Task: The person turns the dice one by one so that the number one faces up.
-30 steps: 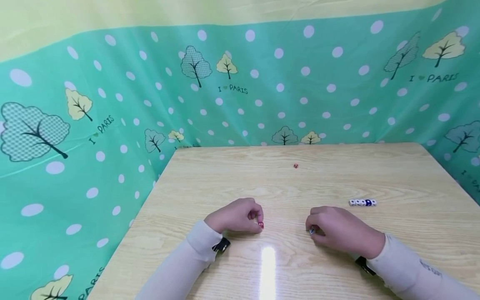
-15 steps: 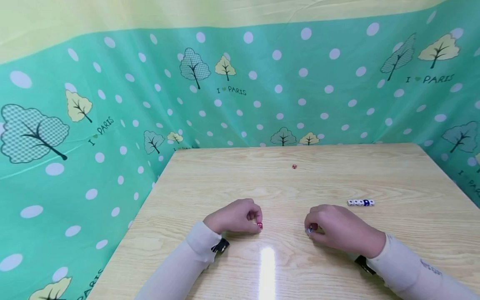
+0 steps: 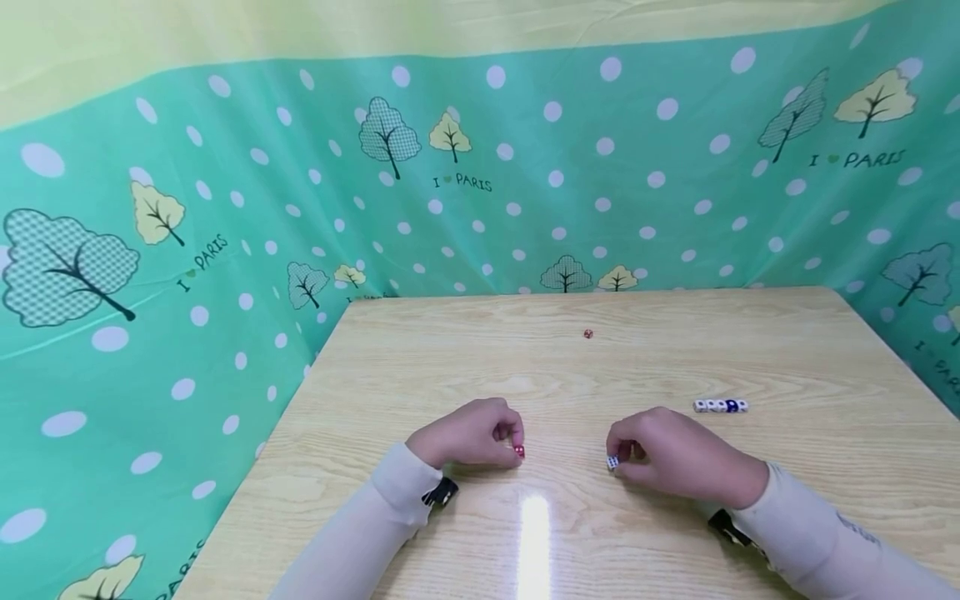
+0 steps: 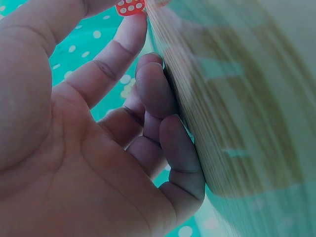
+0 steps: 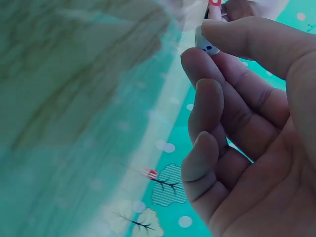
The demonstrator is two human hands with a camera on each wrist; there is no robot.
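Note:
My left hand (image 3: 472, 433) pinches a red die (image 3: 519, 451) with white pips between thumb and forefinger, low at the tabletop. In the left wrist view that die (image 4: 130, 6) shows at the top edge, and the other fingers curl against the table. Across a short gap, my right hand (image 3: 667, 454) holds a white die (image 3: 612, 462) with dark pips by thumb and fingertips. The right wrist view shows this white die (image 5: 206, 42) between the thumb and the fingers, partly covered by them.
A straight row of dice (image 3: 720, 406), several white and one blue, lies beyond my right hand. Another red die (image 3: 588, 333) sits alone near the back of the wooden table (image 3: 450, 350). A green dotted curtain (image 3: 465, 217) encloses the back and sides.
The white die has turned in my right fingers, so a face with many pips now shows. That hand has shifted slightly left. My left hand stays put with the red die.

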